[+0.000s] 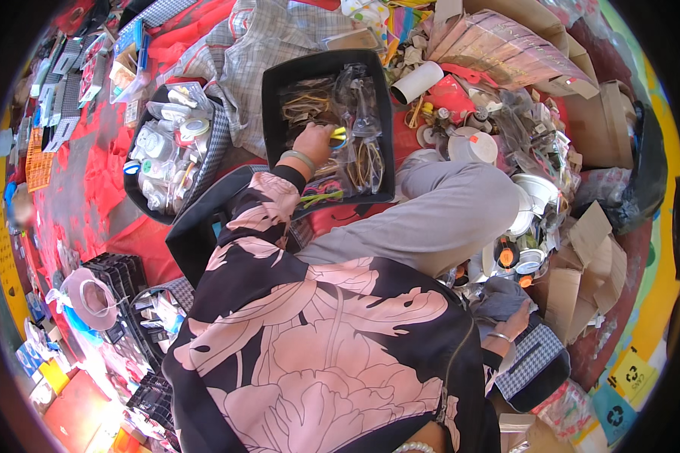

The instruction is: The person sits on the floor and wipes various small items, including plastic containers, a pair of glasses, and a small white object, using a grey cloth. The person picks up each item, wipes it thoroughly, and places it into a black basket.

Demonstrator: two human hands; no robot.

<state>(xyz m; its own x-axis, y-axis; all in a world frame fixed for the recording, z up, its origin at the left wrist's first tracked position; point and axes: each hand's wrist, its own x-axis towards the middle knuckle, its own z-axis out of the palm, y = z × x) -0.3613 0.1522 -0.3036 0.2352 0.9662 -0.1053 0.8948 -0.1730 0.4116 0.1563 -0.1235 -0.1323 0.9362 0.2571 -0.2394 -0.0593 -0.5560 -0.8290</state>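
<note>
My left hand [313, 146] reaches into a black open box [389, 136] in front of me. Its fingers are closed on a small yellow item [338, 134] with a bluish part, too small to name. Bundles of tan cords [307, 100], clear plastic bags [359, 102] and pink and bright green strands [321, 193] lie around it in the box. Off to the right, my right hand [515, 323] is beside a grey cloth [499, 300], just above a houndstooth-patterned box [533, 361]. How its fingers are set I cannot make out.
A houndstooth bin [217, 132] of white and clear containers stands left of the black box. At right, loose containers and plastic lie heaped beside my bent knee [468, 200], with an open cardboard box [593, 272] beyond. Black crates [117, 275] stand at lower left.
</note>
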